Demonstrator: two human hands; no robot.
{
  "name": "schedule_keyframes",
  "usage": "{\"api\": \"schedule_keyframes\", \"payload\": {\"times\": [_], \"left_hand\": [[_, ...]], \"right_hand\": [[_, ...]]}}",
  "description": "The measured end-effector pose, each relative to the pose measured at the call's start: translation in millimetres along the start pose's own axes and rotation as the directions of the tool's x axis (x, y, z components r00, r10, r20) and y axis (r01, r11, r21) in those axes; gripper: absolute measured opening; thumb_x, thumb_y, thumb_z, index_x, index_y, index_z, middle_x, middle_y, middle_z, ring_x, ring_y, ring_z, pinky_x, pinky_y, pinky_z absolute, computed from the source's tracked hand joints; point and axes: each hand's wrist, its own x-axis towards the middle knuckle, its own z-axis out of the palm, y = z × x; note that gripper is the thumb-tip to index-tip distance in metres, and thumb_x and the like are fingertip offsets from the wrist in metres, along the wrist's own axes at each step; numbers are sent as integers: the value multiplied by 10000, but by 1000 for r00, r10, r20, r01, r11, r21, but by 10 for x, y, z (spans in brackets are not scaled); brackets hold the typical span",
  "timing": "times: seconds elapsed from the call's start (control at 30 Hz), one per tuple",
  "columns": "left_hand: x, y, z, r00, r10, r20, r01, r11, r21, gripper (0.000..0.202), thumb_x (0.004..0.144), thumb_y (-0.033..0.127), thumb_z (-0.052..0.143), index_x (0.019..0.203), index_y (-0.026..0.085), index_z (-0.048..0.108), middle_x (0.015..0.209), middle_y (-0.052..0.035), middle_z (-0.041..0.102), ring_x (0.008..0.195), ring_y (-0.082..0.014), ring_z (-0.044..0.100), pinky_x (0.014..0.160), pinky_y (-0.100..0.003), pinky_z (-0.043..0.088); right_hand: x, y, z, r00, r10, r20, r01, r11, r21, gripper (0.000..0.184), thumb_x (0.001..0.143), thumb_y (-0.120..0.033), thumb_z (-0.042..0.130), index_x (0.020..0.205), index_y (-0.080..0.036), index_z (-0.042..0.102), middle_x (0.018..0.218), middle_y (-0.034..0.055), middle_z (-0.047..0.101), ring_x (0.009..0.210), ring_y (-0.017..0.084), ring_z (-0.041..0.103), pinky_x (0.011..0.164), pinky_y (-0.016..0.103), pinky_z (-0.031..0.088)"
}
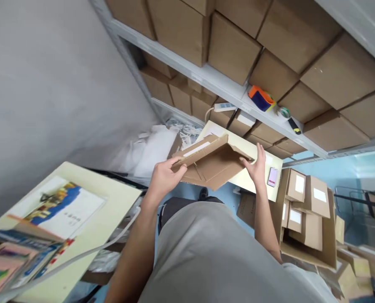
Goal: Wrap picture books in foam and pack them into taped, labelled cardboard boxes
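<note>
An open cardboard box (219, 166), with a white label strip on its left side panel, is held tilted in front of my body. My left hand (167, 176) is closed on the box's left edge, thumb on the near side. At the right edge, my right hand (255, 166) has its thumb against a flap. Its other fingers stretch upward, apart from the cardboard. Beneath and beyond the box lies a pale yellow tabletop (238, 181), with a phone (272, 176) on it to the right of my right hand.
Shelves (225, 86) full of cardboard boxes rise ahead, with a tape roll (284, 112), a yellow-black cutter (294, 126) and an orange-blue item (261, 98) on one ledge. A large carton (329, 248) of small labelled boxes stands right. Another table (111, 198) holds printed books (61, 208) at left.
</note>
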Motion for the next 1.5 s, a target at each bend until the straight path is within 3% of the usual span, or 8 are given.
{"api": "schedule_keyframes", "payload": {"times": [0.13,0.23,0.3,0.6,0.87,1.0,1.17,1.5], "left_hand": [[474,131,376,987,38,154,-41,999,20,352,794,459,621,945,228,840,867,-10,822,776,-213,716,734,-264,595],[832,139,627,958,78,277,-81,997,0,371,823,462,630,985,222,862,978,-39,866,904,-247,784,872,-304,641],[1063,112,836,931,105,350,-100,994,-33,364,854,445,641,1024,218,869,1083,-68,882,1009,-272,810,959,-338,657],[1450,-117,1814,906,-14,424,37,998,-46,741,883,310,832,1580,182,619,1591,-196,699,1317,-317,777,1133,-488,672],[1529,-74,1904,840,10,543,-44,998,50,258,978,393,718,1142,222,817,1189,-96,873,1033,-287,859,961,-405,696],[1567,79,1993,851,8,525,-60,995,82,225,982,361,701,1114,232,831,1161,-80,879,986,-269,857,924,-382,691],[1504,303,2265,927,-28,374,-11,995,100,426,926,451,841,1260,194,780,1379,-140,818,1113,-291,840,882,-371,698],[1287,658,2552,983,8,184,-79,920,384,117,943,270,720,1014,227,803,1100,-50,854,863,-235,835,878,-345,630]], "right_hand": [[239,301,-269,975,118,190,-103,991,-85,558,953,-741,730,1053,-207,860,1281,166,843,1241,385,759,1147,520,584],[111,408,-332,932,310,186,-293,949,-117,621,969,-790,675,797,-202,781,783,74,786,832,296,745,805,382,610],[-52,441,-335,912,395,113,-383,917,-112,663,940,-837,687,739,-207,732,677,46,721,755,265,700,714,346,574],[-495,543,-260,759,606,-238,-613,788,54,816,886,-931,648,961,-139,829,1006,210,877,974,356,829,812,420,658],[-532,751,-317,643,709,-292,-692,700,175,922,804,-974,700,1031,-90,828,1030,247,873,915,383,842,731,458,689],[-360,940,-404,654,721,-228,-694,692,198,908,751,-986,736,982,-110,808,1021,244,865,873,375,837,703,475,699],[-11,1221,-596,745,657,-117,-643,754,137,844,782,-973,728,956,-152,813,1025,222,876,983,370,847,830,475,708],[382,1676,-895,759,643,105,-651,755,83,816,846,-1021,627,844,-211,722,810,103,802,743,284,799,648,395,697]]}}
